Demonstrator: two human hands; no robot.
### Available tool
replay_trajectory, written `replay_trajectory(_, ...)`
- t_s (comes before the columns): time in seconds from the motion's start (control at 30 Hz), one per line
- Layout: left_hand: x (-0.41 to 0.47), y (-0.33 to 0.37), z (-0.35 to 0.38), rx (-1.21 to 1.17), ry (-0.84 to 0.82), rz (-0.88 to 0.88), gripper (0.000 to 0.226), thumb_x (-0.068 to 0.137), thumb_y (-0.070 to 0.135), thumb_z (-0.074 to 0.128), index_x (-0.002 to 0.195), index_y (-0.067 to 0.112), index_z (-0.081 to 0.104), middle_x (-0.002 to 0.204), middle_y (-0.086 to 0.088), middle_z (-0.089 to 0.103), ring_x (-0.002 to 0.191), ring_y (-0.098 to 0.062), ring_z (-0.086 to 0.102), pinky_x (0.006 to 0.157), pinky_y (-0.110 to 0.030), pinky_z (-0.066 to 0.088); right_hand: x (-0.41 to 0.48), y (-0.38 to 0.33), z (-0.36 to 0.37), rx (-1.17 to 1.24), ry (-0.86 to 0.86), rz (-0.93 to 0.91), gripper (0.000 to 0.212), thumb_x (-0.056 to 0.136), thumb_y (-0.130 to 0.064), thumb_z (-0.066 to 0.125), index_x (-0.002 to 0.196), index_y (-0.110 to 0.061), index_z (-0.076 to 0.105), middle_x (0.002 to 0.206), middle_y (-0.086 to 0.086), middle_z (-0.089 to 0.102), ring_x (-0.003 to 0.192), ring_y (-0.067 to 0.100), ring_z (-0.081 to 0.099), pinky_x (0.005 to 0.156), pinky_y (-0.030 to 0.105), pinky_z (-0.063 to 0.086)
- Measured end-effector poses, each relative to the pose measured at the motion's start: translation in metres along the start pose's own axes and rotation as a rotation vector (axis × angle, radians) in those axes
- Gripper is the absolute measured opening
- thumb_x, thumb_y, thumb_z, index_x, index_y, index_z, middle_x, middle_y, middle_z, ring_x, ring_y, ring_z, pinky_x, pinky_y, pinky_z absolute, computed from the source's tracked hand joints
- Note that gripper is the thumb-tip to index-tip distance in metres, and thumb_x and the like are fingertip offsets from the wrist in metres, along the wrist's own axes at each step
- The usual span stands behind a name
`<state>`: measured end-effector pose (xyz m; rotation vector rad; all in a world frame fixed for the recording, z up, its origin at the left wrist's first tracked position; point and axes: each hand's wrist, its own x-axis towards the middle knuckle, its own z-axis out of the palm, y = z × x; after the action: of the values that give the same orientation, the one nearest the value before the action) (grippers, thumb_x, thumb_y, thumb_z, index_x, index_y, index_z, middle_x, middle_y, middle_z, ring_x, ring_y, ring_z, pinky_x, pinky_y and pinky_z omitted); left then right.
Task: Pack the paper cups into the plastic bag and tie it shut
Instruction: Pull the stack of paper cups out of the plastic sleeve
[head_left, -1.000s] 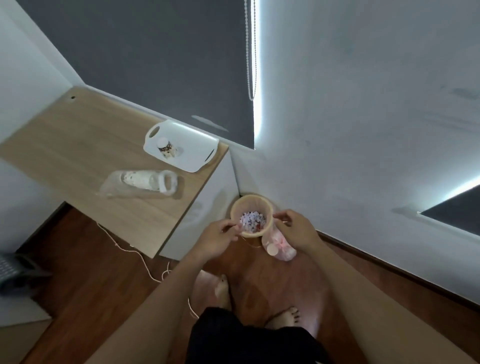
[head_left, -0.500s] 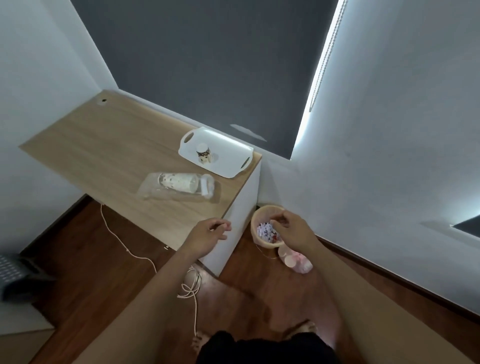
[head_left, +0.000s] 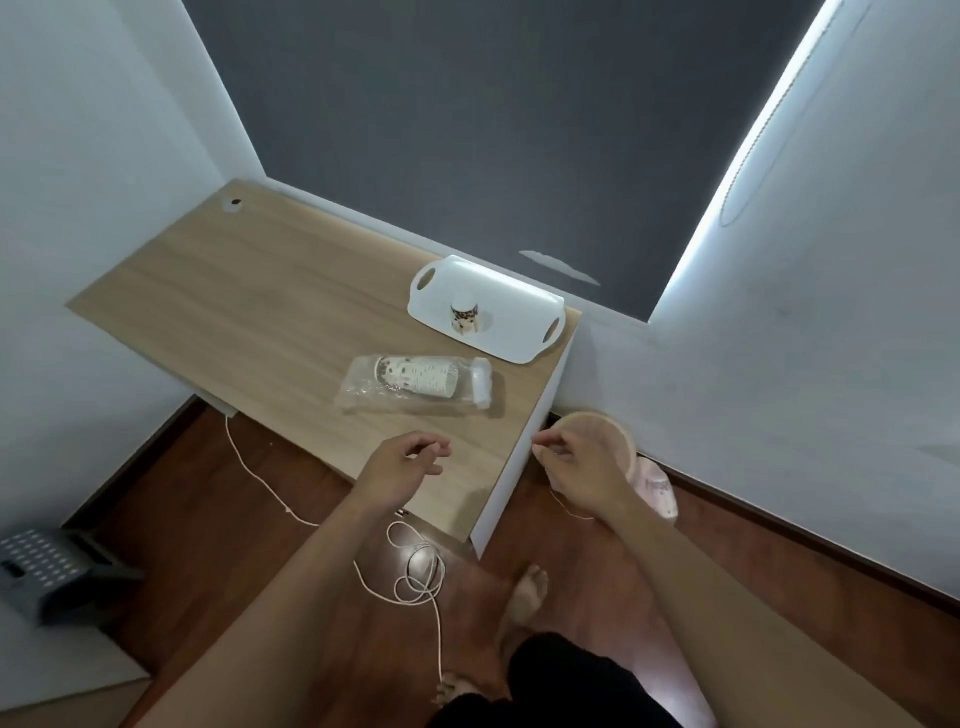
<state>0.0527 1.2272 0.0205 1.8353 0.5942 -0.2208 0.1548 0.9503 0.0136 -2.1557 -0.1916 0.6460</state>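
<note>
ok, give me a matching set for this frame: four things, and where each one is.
1 bag of cups
2 single cup
3 cord
4 thin string

A on the tray
B pinched in the right hand
C lying on the desk
D looped on the floor

Pairs: 1-C, 2-A, 3-D, 4-B

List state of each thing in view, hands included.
Plastic bag: lying on desk, no knot visible.
Cup stack: on its side inside the bag.
Single cup: upside down on tray.
Left hand: loosely curled, holds nothing.
Right hand: pinches a thin strand.
Basket: on floor, partly hidden by right hand.
Cord: loosely coiled on floor.
</note>
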Motion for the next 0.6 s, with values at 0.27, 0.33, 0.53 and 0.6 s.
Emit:
replay_trajectory(0.27, 0.051, 0.013, -0.038, 0.013, 0.014, -0.008, 0.022, 0.113, 0.019, 0.059, 0.125, 0.018, 0.079, 0.122, 0.001, 0.083, 0.088, -0.004, 0.081, 0.074, -0.014, 0.054, 0.074, -0.056, 0.017, 0.078, -0.045, 0.061, 0.028, 0.108, -0.029, 0.062, 0.133, -0.022, 0.071, 0.126, -0.003, 0.074, 0.114, 0.015, 0.069, 0.083, 0.023, 0.048)
replay_trajectory(0.33, 0.059, 0.014, -0.05, 0.016, 0.03, -0.005, 0.022, 0.113, 0.014, 0.059, 0.125, 0.012, 0.078, 0.121, -0.003, 0.082, 0.084, 0.002, 0.08, 0.07, -0.01, 0.054, 0.089, -0.066, 0.024, 0.089, -0.065, 0.082, 0.031, 0.106, -0.03, 0.062, 0.136, -0.022, 0.068, 0.127, -0.001, 0.074, 0.106, 0.013, 0.07, 0.083, 0.026, 0.048)
replay_trajectory(0.53, 0.097, 0.014, -0.08, 0.019, 0.076, -0.014, 0.024, 0.113, 0.005, 0.058, 0.127, 0.001, 0.077, 0.123, -0.015, 0.08, 0.095, -0.01, 0.075, 0.067, -0.008, 0.054, 0.137, -0.085, 0.041, 0.05, -0.134, 0.134, 0.036, 0.107, -0.032, 0.064, 0.141, -0.022, 0.064, 0.13, -0.001, 0.074, 0.114, 0.017, 0.07, 0.084, 0.028, 0.051)
replay_trajectory(0.6, 0.107, 0.014, -0.086, 0.022, 0.071, -0.024, 0.023, 0.112, 0.006, 0.058, 0.125, 0.003, 0.078, 0.122, -0.014, 0.08, 0.096, -0.012, 0.075, 0.066, -0.008, 0.053, 0.147, -0.086, 0.046, 0.051, -0.127, 0.155, 0.039, 0.106, -0.032, 0.065, 0.143, -0.02, 0.062, 0.135, -0.002, 0.071, 0.121, 0.017, 0.068, 0.093, 0.032, 0.055)
